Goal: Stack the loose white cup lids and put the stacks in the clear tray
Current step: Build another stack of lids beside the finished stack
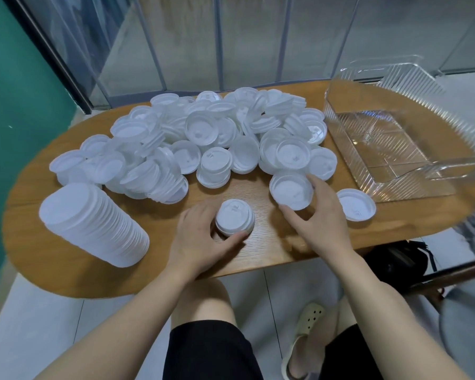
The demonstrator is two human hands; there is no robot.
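One clear tray, one tall lid stack, and perhaps sixty loose lids (heaped, overlapping).

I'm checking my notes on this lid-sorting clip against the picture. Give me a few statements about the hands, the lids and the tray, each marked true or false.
1. The clear tray already holds stacks of lids. False: no lids are in it.
2. The left hand holds a short stack of lids on the table. True.
3. The right hand grips a single lid. True.
4. The tall stack stands upright beside the tray. False: it lies tipped over at the table's left end.
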